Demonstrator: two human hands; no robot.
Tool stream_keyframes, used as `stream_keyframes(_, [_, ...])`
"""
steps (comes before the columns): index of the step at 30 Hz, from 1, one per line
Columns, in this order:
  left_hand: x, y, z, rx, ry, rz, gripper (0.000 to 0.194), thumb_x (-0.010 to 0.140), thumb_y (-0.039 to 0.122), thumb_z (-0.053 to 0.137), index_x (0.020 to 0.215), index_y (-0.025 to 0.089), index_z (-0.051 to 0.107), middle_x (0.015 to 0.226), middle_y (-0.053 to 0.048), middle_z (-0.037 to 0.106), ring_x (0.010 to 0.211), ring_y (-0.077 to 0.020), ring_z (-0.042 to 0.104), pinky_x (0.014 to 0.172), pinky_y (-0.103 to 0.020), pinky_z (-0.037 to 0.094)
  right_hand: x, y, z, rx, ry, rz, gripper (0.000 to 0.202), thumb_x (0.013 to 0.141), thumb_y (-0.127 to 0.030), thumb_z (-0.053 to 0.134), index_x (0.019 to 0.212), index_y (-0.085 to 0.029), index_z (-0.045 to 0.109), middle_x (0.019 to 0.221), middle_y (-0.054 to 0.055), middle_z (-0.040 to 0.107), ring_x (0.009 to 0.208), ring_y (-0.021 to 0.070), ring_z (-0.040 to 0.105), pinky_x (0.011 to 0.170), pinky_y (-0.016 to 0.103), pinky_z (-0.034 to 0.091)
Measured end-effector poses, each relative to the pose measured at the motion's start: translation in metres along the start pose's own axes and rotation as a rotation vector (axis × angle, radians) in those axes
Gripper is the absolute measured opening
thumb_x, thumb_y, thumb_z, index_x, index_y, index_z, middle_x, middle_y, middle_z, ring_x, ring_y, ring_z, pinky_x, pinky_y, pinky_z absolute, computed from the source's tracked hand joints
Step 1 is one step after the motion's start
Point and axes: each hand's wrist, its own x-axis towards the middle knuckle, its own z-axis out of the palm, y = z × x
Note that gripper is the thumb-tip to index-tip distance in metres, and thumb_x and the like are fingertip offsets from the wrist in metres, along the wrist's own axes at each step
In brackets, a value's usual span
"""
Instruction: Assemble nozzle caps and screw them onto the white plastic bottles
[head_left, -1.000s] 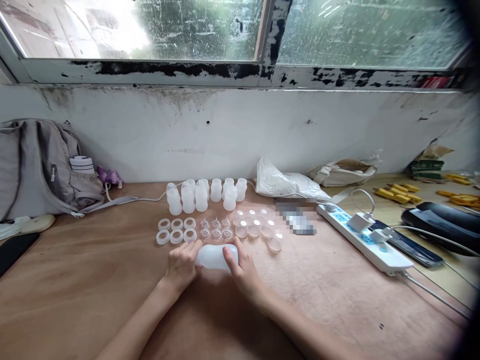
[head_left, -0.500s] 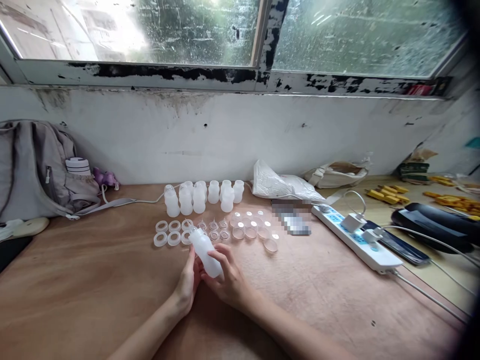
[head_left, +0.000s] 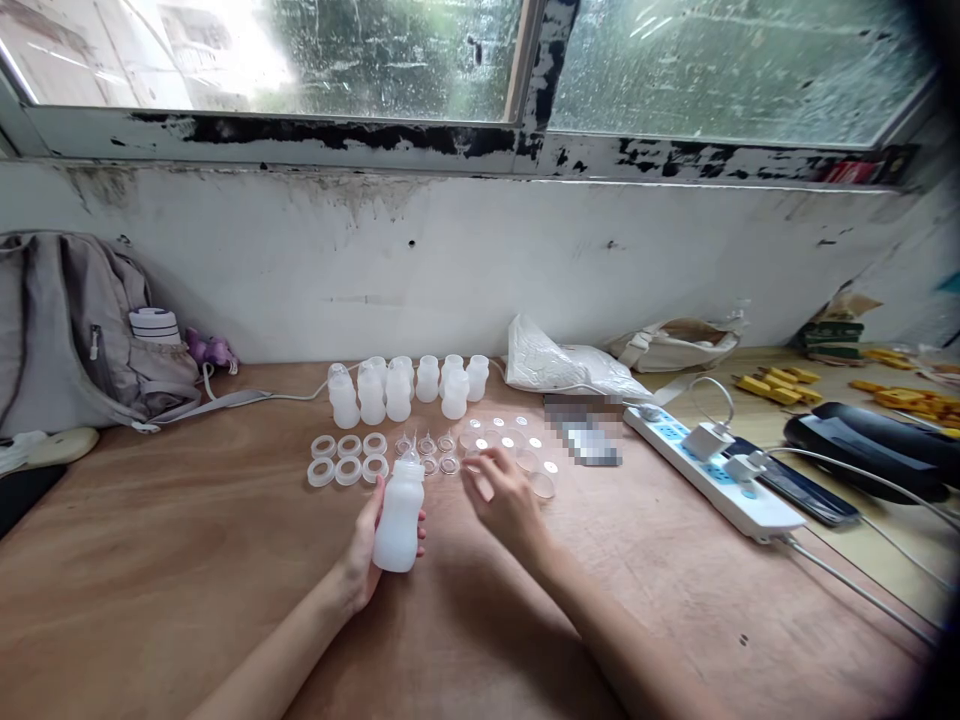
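Note:
My left hand (head_left: 367, 545) is wrapped around a frosted white baby bottle (head_left: 400, 525), which stands nearly upright with a clear pointed nipple (head_left: 412, 452) on top. My right hand (head_left: 506, 495), fingers curved and apart, hovers over or touches the near left of a group of clear round lids (head_left: 541, 486); its fingertips partly hide some of them. Between the hands and the bottles lie white rings (head_left: 321, 471) in two rows. Beside these are clear nipples (head_left: 448, 465), some hidden behind the held bottle.
Several frosted bottles (head_left: 345, 400) stand along the back. Behind the lids are a white plastic bag (head_left: 547, 362) and a pixelated flat object (head_left: 589, 435). A power strip (head_left: 720, 480) with plugs and cables crosses the right side. A grey backpack (head_left: 67, 330) sits at the left.
My right hand has let go of the bottle and moved right to the clear lids. In my left hand the bottle has turned from leaning left to nearly upright.

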Motion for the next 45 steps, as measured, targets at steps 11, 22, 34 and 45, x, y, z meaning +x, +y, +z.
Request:
stream_keyframes(11, [-0.003, 0.003, -0.001, 0.088, 0.003, 0.072, 0.035, 0.069, 0.044, 0.060, 0.085, 0.013, 0.056, 0.066, 0.000, 0.049, 0.055, -0.0103, 0.048, 0.050, -0.024, 0.048, 0.009, 0.066, -0.062, -0.268, -0.440, 0.532, 0.022, 0.066, -0.021, 0.059, 0.087, -0.017, 0.058, 0.076, 0.008, 0.062, 0.069, 0.0216, 0.058, 0.052, 0.026, 0.037])
stream_keyframes(22, [-0.003, 0.012, -0.003, 0.429, 0.000, 0.267, 0.040, 0.068, 0.042, 0.060, 0.097, 0.015, 0.060, 0.093, -0.007, 0.063, 0.084, -0.0215, 0.056, 0.066, -0.024, 0.042, 0.019, 0.018, -0.040, 0.500, -0.164, 0.563, 0.044, 0.073, -0.055, 0.048, 0.053, -0.016, 0.050, 0.045, 0.000, 0.053, 0.036, 0.0083, 0.044, 0.035, 0.020, 0.032])
stream_keyframes(34, [-0.002, 0.010, -0.003, 0.566, 0.029, 0.323, 0.033, 0.065, 0.039, 0.064, 0.088, 0.015, 0.058, 0.088, -0.006, 0.063, 0.085, -0.0215, 0.056, 0.069, -0.026, 0.044, 0.007, 0.008, -0.014, 0.544, -0.216, 0.418, 0.038, 0.077, -0.047, 0.049, 0.055, -0.016, 0.048, 0.046, -0.004, 0.043, 0.039, 0.0069, 0.040, 0.037, 0.020, 0.030])
stream_keyframes(45, [0.000, 0.014, -0.009, 0.517, 0.055, 0.318, 0.032, 0.066, 0.039, 0.063, 0.088, 0.016, 0.063, 0.082, -0.004, 0.064, 0.075, -0.0172, 0.056, 0.061, -0.021, 0.042, 0.007, 0.013, -0.017, 0.904, -0.402, 0.361, 0.035, 0.075, -0.037, 0.057, 0.104, -0.017, 0.056, 0.072, 0.003, 0.057, 0.063, 0.0132, 0.055, 0.051, 0.024, 0.047])
